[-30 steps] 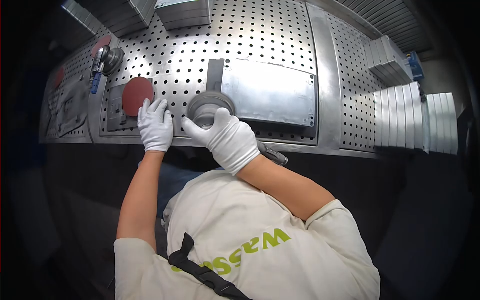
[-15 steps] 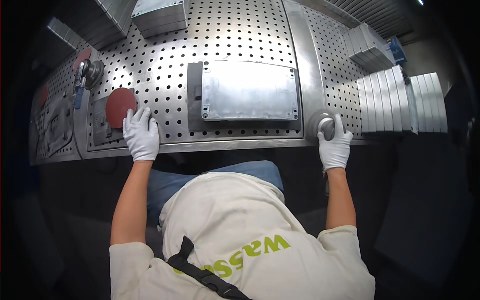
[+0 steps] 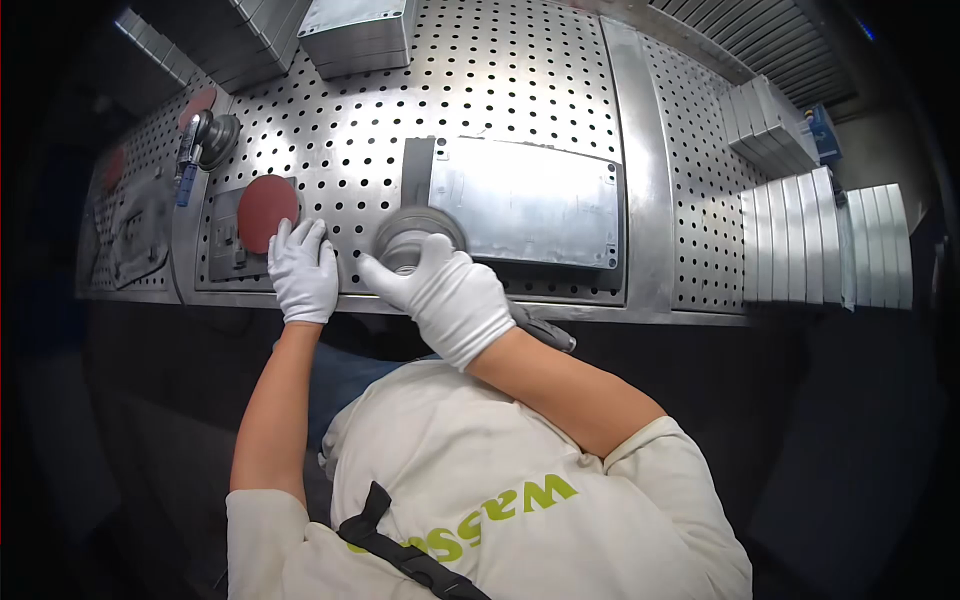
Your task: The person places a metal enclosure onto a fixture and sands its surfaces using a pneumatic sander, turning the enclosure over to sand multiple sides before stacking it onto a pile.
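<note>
My gloved left hand [image 3: 303, 278] rests at the front of the bench, its fingers stretched out over the lower right edge of a red sanding disc [image 3: 265, 212]. That disc lies on a flat grey plate [image 3: 224, 262]. In my gloved right hand [image 3: 455, 308] is a round-headed orbital sander [image 3: 418, 222], with its grey handle end [image 3: 548, 333] showing past the wrist. The sander head is just left of a flat rectangular metal housing [image 3: 530, 205] and overlaps its lower left corner in view. Beneath the housing lies a dark mat [image 3: 415, 170].
A second sander [image 3: 216, 140] with a blue grip lies at the left of the perforated metal bench [image 3: 500, 60]. Stacked metal housings stand at the back [image 3: 358, 35] and along the right side [image 3: 790, 240]. A blue object [image 3: 823, 135] is at the far right.
My right hand has carried the sander leftward from the right of the housing to its left front corner. My left hand stays at the red disc. The view has shifted slightly.
</note>
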A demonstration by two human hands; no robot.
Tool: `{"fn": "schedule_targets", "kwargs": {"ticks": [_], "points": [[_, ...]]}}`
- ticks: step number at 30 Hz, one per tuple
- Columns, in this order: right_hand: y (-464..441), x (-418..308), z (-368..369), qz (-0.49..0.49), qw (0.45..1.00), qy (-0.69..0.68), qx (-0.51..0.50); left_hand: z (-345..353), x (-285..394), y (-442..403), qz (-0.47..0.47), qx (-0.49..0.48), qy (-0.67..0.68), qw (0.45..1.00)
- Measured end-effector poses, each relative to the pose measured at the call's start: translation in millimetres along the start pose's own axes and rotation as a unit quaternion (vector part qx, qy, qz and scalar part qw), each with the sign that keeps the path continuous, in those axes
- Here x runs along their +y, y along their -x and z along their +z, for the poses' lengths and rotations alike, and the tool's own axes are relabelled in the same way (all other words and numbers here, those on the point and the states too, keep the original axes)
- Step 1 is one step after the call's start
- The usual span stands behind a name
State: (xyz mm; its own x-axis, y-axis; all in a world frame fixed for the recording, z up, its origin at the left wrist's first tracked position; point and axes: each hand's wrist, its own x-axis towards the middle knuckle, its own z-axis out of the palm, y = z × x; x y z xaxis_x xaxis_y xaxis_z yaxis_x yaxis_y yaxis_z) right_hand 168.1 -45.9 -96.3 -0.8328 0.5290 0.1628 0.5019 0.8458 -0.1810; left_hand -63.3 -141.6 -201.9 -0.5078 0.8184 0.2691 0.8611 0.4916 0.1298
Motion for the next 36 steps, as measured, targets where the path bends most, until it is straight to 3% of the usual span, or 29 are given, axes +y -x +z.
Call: {"fn": "schedule_targets", "kwargs": {"ticks": [1,2,5,7,8,15,17,19,23,25,27,29,31,36], "points": [[-6.0,-3.3,1.7,-0.02,0.999,-0.002,0.04,0.1,-0.1,-0.5,0.002,0.002,0.003,1.0],[-6.6,-6.2,-1.8,-0.008,1.0,0.018,0.002,0.5,-0.5,-0.5,0.005,0.003,0.007,1.0],[3.7,22.0,-14.5,0.003,0.997,-0.082,0.01,0.8,-1.4,0.1,0.004,0.004,0.009,1.0],[26.9,47.2,-34.3,0.024,0.999,-0.024,-0.016,0.1,-0.3,1.1,0.003,0.004,0.007,1.0],[42.5,62.0,-42.7,0.053,0.998,-0.01,-0.041,-0.1,-0.3,0.6,0.004,0.005,0.007,1.0],[169.9,188.5,-52.5,0.223,0.97,0.0,0.099,-3.3,3.1,-0.7,-0.002,-0.006,0.016,1.0],[177.2,216.6,-65.8,0.333,0.94,-0.013,0.077,-4.5,1.8,-0.3,-0.003,-0.005,0.026,1.0],[161.0,240.1,-83.7,0.367,0.927,-0.001,0.073,-0.9,0.5,0.5,0.007,0.014,0.021,1.0],[86.2,288.3,-106.5,0.341,0.934,-0.085,0.058,-6.1,3.5,-1.4,-0.003,-0.002,0.027,1.0],[28.3,292.2,-117.3,0.339,0.94,-0.023,-0.013,-7.1,3.5,-0.8,-0.006,0.002,0.033,0.999],[-23.5,300.3,-115.7,0.285,0.952,-0.076,-0.077,-8.8,5.1,-2.9,-0.01,0.004,0.044,0.999],[-69.6,283.3,-105.4,0.233,0.937,-0.19,-0.175,-11.6,5.5,-4.4,-0.017,0.003,0.059,0.998],[-109.1,263.3,-84.9,0.143,0.953,-0.131,-0.231,-7.5,2.1,-5.1,-0.017,0.02,0.065,0.998],[-192.3,157.2,-43.5,0.002,0.95,-0.211,-0.23,-6.2,1.1,-2.3,-0.017,0.023,0.066,0.997]]}}
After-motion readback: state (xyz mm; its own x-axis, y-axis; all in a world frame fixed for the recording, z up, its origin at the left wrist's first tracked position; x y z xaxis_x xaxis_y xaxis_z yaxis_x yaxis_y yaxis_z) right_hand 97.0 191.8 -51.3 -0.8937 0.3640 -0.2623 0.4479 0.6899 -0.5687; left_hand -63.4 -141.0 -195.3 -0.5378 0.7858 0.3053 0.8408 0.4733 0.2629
